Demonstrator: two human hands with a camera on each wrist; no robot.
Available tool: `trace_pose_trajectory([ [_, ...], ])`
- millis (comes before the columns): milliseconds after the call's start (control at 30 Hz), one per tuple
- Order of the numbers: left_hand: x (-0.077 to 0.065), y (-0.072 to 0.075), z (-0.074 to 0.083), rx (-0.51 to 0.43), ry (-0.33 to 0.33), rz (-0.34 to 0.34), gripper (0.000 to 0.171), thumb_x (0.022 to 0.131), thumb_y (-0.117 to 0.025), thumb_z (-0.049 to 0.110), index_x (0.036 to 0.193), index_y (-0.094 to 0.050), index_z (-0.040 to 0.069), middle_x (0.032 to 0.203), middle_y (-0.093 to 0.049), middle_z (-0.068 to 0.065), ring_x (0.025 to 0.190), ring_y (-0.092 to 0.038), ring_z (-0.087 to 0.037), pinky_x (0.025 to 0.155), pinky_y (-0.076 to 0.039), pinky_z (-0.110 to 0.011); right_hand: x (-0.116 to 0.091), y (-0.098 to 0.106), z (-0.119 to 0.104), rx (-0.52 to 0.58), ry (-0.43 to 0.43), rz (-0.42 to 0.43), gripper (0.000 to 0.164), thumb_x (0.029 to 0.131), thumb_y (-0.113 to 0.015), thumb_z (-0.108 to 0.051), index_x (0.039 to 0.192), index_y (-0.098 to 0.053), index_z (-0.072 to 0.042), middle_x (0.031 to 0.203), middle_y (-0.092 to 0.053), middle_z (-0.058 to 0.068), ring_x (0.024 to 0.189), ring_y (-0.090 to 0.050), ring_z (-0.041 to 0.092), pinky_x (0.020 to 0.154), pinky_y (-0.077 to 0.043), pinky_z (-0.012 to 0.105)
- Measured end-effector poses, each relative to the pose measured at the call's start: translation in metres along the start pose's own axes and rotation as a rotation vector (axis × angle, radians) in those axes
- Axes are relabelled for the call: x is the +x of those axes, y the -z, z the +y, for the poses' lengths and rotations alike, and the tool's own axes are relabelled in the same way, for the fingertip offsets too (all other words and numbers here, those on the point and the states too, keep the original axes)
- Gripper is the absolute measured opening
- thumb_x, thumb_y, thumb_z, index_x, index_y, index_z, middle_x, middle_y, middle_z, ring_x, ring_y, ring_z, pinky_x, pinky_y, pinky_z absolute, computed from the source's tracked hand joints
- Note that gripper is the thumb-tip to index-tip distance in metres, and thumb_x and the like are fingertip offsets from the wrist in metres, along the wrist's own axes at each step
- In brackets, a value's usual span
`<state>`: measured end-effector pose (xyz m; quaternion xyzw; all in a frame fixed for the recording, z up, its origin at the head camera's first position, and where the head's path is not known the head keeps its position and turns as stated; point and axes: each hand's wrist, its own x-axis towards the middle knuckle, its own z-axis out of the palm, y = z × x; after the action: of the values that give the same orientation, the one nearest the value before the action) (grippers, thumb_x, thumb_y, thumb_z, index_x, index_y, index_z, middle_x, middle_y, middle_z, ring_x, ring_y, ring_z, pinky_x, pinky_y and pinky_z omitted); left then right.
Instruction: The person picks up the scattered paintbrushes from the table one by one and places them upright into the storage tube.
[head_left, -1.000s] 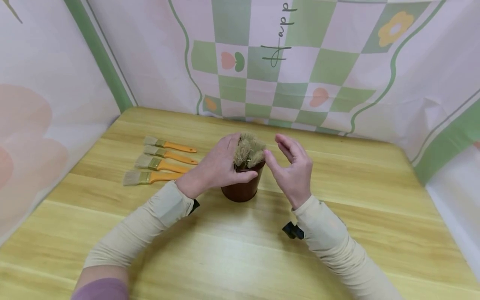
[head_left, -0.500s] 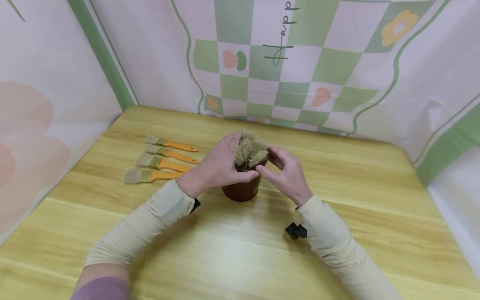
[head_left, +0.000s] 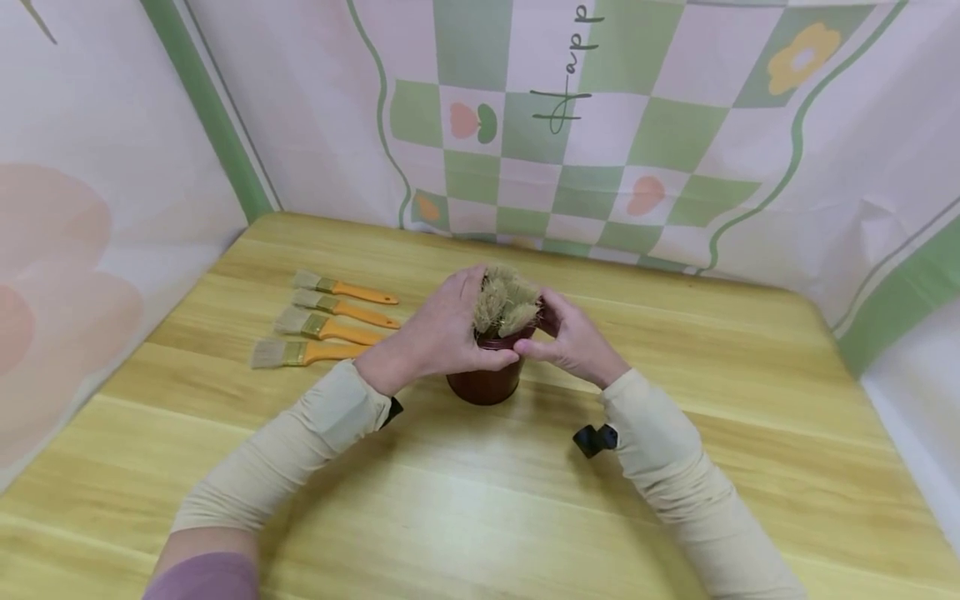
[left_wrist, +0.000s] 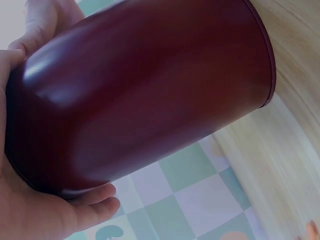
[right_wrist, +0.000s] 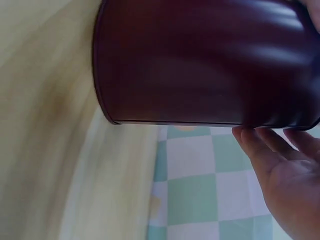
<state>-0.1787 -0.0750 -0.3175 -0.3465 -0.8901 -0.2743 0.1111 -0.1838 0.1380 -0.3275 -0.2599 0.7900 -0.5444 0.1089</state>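
Note:
A dark red-brown cylindrical cup (head_left: 483,386) stands upright on the wooden table, with several tan bristly tufts (head_left: 506,302) rising out of its top. From the left, my left hand (head_left: 438,333) grips the cup near its rim, thumb across the front. My right hand (head_left: 576,340) holds the opposite side, its thumb tip close to the left thumb. The left wrist view has the smooth cup (left_wrist: 150,90) filling most of the picture, with left fingers (left_wrist: 95,212) bent around its upper end. In the right wrist view, the right fingertips (right_wrist: 265,142) touch the cup's side.
Several flat paintbrushes with orange handles lie in a row left of the cup; the nearest paintbrush (head_left: 300,353) has its handle end hidden behind the left wrist. Bare wooden tabletop (head_left: 480,508) stretches in front. A green-and-white checked cloth (head_left: 570,167) hangs behind the table.
My right hand has come in from the right, from apart from the cup to holding its upper side. The left hand keeps its grip, and the paintbrushes lie as before.

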Motion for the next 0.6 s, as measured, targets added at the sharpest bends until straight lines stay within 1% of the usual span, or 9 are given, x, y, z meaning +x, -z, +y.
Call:
trace_pose_trajectory([
  [100,-0.001,0.0,0.0,0.007,0.0,0.006,0.094,0.071,-0.076,0.047,0.139,-0.031,0.0,0.129,-0.049,-0.015,0.119,-0.049,-0.029,0.105,-0.042,-0.041,0.004,0.0,-0.005,-0.063,0.012,-0.027,0.095,0.076,-0.08,-0.034,0.151,-0.027,-0.01,0.147,-0.042,0.015,0.133,-0.044,0.031,0.112,-0.035,0.048],
  [233,-0.002,0.001,0.0,-0.01,0.011,0.003,0.095,0.07,-0.077,0.047,0.139,-0.031,0.001,0.128,-0.049,-0.014,0.119,-0.049,-0.028,0.104,-0.042,-0.039,0.009,-0.001,-0.013,-0.142,-0.01,-0.055,0.096,0.072,-0.084,-0.034,0.15,-0.031,-0.017,0.144,-0.048,0.008,0.129,-0.048,0.024,0.11,-0.038,0.045],
  [367,-0.002,0.001,-0.001,-0.019,0.002,0.009,0.095,0.068,-0.079,0.047,0.137,-0.032,0.001,0.127,-0.049,-0.013,0.117,-0.049,-0.027,0.103,-0.042,-0.038,0.012,-0.002,-0.017,-0.15,-0.031,-0.068,0.097,0.07,-0.085,-0.031,0.149,-0.031,-0.018,0.144,-0.047,0.007,0.13,-0.047,0.023,0.112,-0.035,0.045],
  [500,-0.001,0.001,-0.002,-0.034,-0.03,0.022,0.094,0.067,-0.08,0.046,0.135,-0.033,0.001,0.124,-0.05,-0.011,0.114,-0.05,-0.024,0.102,-0.043,-0.036,0.013,-0.003,-0.018,-0.138,-0.049,-0.069,0.102,0.068,-0.086,-0.036,0.15,-0.028,-0.018,0.145,-0.046,0.008,0.13,-0.046,0.025,0.112,-0.035,0.047],
  [600,-0.003,0.002,-0.003,-0.049,-0.025,0.006,0.101,0.065,-0.083,0.047,0.137,-0.03,0.0,0.128,-0.045,-0.015,0.115,-0.048,-0.025,0.103,-0.043,-0.037,0.013,-0.005,-0.018,-0.126,-0.053,-0.067,0.104,0.067,-0.087,-0.033,0.15,-0.027,-0.018,0.144,-0.046,0.009,0.13,-0.047,0.026,0.112,-0.035,0.047],
])
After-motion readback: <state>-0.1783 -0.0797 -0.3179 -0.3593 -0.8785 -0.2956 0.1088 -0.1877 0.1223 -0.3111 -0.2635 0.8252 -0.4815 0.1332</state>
